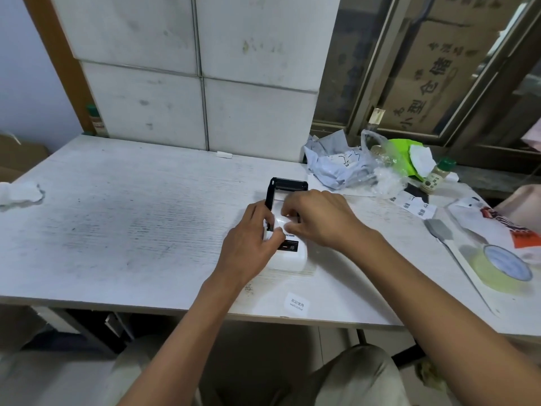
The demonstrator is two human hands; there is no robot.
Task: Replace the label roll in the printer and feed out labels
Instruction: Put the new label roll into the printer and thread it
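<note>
A small white label printer (294, 257) sits on the white table (131, 218), its black-framed lid (288, 184) tilted up and open. Inside the open bay lies a white label roll (281, 221), mostly hidden by my fingers. My left hand (253, 244) grips the printer's left side, thumb and fingers at the roll. My right hand (320, 219) reaches over from the right, fingertips pinching the roll in the bay. A single printed label (296, 303) lies near the table's front edge.
Crumpled plastic bags (342, 164) and a green packet (405, 155) sit behind the printer, with a small bottle (436, 175). Loose printed labels (414, 205), a tape roll (500, 268) and a grey scraper (439, 230) lie at right. Crumpled paper (20, 193) is at far left.
</note>
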